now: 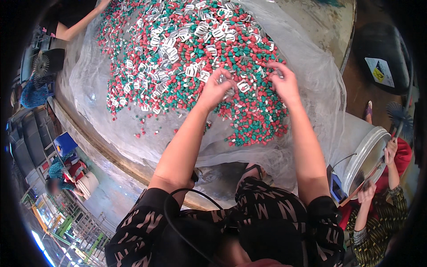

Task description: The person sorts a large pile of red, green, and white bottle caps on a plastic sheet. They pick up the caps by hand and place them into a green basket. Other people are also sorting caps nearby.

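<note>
A wide heap of small red and green stones [255, 127], pebble-like pieces, lies on a sheer whitish mesh cloth [318, 84]. Strewn among them are many silvery slotted metal pieces [170, 53] that look like strap buckles. My left hand [215, 90] hovers over the middle of the heap, its fingers closed in a pinch; a blurred shiny bit shows at the fingertips, too unclear to name. To its right, my right hand [284, 83] is above the heap with curled fingers, and what they hold is hidden. Between the hands lies a single slotted metal piece [243, 86].
Another person's arm [82, 23] reaches to the heap's far left edge. At right, a co-worker's hands [367, 191] work by a large white bucket [351, 153], holding a rod with a round brush [399, 119]. A dark container [382, 58] stands far right. Another person sits by a pale bucket [87, 184] at left.
</note>
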`<state>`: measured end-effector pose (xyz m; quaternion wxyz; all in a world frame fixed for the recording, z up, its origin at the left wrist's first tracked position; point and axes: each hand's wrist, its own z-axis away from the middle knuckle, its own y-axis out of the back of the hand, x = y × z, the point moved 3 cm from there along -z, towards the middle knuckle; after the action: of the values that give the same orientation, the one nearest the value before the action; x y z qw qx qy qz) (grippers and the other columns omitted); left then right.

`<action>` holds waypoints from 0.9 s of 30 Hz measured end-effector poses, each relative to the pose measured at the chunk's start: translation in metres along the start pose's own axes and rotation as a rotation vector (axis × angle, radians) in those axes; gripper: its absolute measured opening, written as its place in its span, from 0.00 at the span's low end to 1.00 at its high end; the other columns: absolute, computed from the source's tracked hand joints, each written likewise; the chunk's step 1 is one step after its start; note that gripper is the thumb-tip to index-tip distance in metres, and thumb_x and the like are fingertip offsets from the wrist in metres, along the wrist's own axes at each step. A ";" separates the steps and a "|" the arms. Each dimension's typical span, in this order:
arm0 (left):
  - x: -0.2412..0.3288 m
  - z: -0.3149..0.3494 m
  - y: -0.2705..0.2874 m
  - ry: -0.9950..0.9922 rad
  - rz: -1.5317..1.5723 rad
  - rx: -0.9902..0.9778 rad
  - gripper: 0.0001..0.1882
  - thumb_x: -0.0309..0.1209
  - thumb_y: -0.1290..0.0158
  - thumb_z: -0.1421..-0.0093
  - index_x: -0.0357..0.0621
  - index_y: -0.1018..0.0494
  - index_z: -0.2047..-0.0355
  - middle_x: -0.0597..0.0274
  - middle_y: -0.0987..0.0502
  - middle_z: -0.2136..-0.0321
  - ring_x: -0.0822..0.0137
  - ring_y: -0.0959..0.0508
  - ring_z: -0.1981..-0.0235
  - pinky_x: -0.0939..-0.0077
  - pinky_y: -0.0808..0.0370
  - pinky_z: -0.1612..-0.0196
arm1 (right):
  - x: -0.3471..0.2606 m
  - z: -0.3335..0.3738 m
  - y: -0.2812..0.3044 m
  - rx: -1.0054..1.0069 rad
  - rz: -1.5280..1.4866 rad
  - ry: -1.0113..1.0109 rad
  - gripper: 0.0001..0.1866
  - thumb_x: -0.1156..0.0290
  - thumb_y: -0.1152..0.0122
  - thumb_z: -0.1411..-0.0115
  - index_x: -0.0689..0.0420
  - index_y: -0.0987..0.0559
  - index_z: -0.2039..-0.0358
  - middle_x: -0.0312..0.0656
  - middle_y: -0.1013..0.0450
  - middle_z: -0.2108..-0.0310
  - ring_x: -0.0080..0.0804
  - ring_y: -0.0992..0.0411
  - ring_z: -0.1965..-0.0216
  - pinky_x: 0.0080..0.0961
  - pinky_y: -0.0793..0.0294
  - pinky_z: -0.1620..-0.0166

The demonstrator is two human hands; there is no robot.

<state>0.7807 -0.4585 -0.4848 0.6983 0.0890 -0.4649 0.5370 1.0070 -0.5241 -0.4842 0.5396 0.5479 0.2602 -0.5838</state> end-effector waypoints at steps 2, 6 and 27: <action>-0.008 0.000 -0.007 -0.306 -0.746 0.085 0.11 0.30 0.46 0.46 0.48 0.29 0.61 0.56 0.23 0.71 0.60 0.22 0.75 0.68 0.25 0.71 | -0.021 0.001 -0.018 0.068 0.616 0.124 0.17 0.68 0.43 0.46 0.45 0.24 0.54 0.44 0.26 0.67 0.42 0.26 0.61 0.37 0.27 0.59; -0.005 0.014 -0.045 -0.345 -1.448 0.181 0.18 0.36 0.40 0.51 0.51 0.26 0.59 0.59 0.22 0.69 0.55 0.21 0.70 0.62 0.25 0.68 | -0.027 0.003 -0.036 -0.056 0.967 0.000 0.15 0.69 0.40 0.50 0.47 0.23 0.59 0.44 0.27 0.62 0.45 0.27 0.62 0.40 0.28 0.60; -0.007 0.017 -0.087 0.105 1.019 0.088 0.16 0.42 0.58 0.38 0.46 0.31 0.58 0.57 0.26 0.58 0.58 0.27 0.55 0.62 0.30 0.50 | -0.108 0.081 -0.039 0.233 0.053 0.763 0.28 0.53 0.45 0.52 0.61 0.28 0.55 0.54 0.39 0.46 0.56 0.46 0.40 0.53 0.50 0.40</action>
<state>0.8440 -0.5095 -0.4482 0.3658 -0.1469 -0.3906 0.8319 0.9221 -0.5482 -0.3742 0.3534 0.7895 0.3599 -0.3497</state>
